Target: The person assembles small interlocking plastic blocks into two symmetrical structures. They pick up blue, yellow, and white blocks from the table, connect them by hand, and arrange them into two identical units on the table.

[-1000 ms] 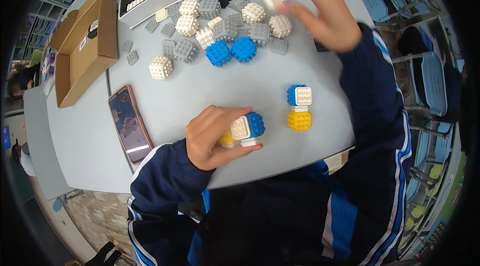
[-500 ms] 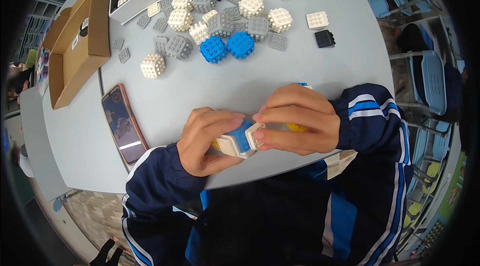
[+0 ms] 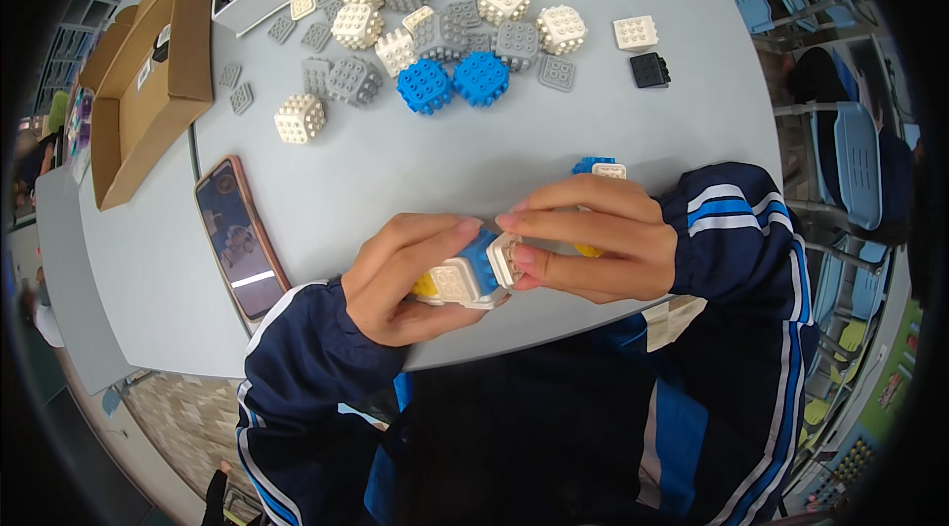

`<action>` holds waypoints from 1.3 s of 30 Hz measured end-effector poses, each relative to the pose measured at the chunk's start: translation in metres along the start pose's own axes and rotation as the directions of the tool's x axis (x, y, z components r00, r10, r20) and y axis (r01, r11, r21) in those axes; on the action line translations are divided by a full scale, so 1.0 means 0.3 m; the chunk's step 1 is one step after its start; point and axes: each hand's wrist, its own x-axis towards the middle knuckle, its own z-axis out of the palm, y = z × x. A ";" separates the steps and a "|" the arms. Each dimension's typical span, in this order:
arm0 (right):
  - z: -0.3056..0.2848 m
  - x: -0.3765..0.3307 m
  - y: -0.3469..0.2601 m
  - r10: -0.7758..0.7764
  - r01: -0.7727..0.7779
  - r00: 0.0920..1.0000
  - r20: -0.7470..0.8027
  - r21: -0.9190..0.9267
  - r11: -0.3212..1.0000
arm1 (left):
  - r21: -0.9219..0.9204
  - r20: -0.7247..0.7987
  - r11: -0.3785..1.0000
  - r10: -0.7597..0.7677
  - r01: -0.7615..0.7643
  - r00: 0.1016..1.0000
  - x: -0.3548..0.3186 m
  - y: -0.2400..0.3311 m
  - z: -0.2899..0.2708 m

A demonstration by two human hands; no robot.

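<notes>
Studded white-blue-yellow block cluster [image 3: 467, 278], held above table edge

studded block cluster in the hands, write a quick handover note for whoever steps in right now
Left hand: grip closed around the white, blue and yellow studded plastic block cluster, held just above the near edge of the grey table.
Right hand: fingertips pinch a small white studded piece against the cluster's right side.
Behind the right hand, a blue, white and yellow block stack sits partly hidden.
Loose white, grey and blue studded cubes lie at the far side; a smartphone lies left.
Done: cluster partly built. Left: whether the white piece is seated cannot be told; loose cubes remain unused.
</notes>
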 end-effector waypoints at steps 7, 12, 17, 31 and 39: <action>-0.001 0.020 -0.007 -0.011 0.013 0.999 0.030 -0.068 0.998 | 0.012 0.021 1.000 -0.013 0.013 1.000 -0.008 -0.011 -0.009; -0.001 0.001 -0.001 0.007 0.001 0.995 0.099 -0.086 0.996 | 0.014 0.006 0.999 -0.044 0.044 0.999 -0.005 -0.009 -0.005; -0.003 0.018 -0.006 -0.009 0.018 0.994 0.108 -0.083 0.996 | 0.003 -0.001 1.000 -0.001 0.001 1.000 -0.004 -0.023 -0.003; 0.064 0.007 -0.085 -0.072 0.070 0.997 0.000 -0.230 0.971 | -0.140 0.005 0.989 0.055 -0.054 0.998 -0.009 -0.029 0.010; 0.064 0.012 -0.109 0.005 -0.003 1.000 0.004 -0.295 0.955 | -0.082 -0.005 0.997 0.005 -0.005 1.000 -0.005 -0.031 0.007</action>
